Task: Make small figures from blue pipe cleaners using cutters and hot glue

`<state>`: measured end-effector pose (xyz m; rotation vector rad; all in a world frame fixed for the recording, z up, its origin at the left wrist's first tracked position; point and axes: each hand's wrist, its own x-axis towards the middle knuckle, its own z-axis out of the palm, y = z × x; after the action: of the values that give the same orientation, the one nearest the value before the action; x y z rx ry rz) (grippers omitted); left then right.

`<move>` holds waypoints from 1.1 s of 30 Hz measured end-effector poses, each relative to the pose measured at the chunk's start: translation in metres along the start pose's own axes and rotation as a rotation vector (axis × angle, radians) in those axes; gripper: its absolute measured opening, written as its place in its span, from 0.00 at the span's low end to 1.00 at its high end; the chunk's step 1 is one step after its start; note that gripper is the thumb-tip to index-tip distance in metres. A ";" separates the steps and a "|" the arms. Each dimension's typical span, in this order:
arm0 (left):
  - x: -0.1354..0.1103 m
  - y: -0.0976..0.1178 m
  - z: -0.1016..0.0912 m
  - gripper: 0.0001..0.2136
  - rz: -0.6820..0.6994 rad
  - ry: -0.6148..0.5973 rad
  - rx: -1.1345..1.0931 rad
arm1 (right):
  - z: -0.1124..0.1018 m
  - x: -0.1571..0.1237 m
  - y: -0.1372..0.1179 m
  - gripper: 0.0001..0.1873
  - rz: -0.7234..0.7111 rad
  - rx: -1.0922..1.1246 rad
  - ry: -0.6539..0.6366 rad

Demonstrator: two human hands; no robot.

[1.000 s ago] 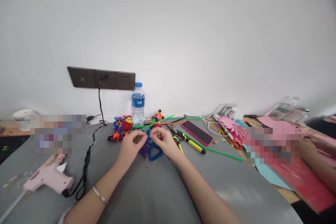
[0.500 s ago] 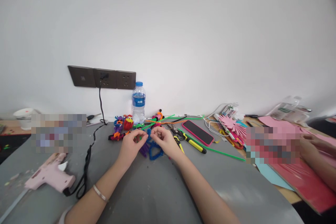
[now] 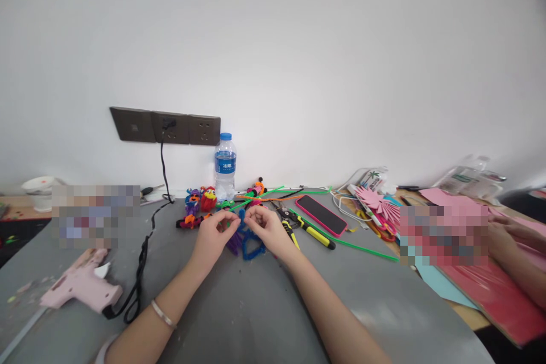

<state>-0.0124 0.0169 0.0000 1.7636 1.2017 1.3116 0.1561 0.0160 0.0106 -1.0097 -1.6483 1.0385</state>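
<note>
Blue fuzzy wire piece (image 3: 255, 255) sits mid-table, btwn L hand (image 3: 215, 236) and R hand (image 3: 271, 233); loop end low, upright stub at fingertips. Thumb + index curled in on both hands, tips close together; can't tell if they're clamped on the stub or something thinner. Two-sided pose prob b/c the piece is light and needs steadying from both ends. Purple fuzzy bit (image 3: 232, 245) just beside, under L fingers. Yellow-handled pliers (image 3: 315, 235) lie just beyond R hand, prob for quick reach; phone (image 3: 322, 215) flat behind them. Glue gun (image 3: 81, 290) lies on its side far L, cord (image 3: 140, 261) running up to wall socket (image 3: 165, 127), prob parked there to keep cord off the work area.

Containers: water btl (image 3: 226, 162) upright by wall, cap on, clear inside, fill lvl can't tell. White cup (image 3: 41, 199) far L, contents n/v. Clear plastic packs (image 3: 473, 177) far R, contents unclear.
</note>
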 end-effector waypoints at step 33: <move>0.000 0.004 -0.001 0.08 0.015 -0.024 0.041 | 0.000 -0.001 -0.001 0.12 0.006 -0.022 -0.002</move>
<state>-0.0120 0.0156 0.0034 1.8150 1.2124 1.2795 0.1562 0.0153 0.0111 -1.0283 -1.6626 1.0276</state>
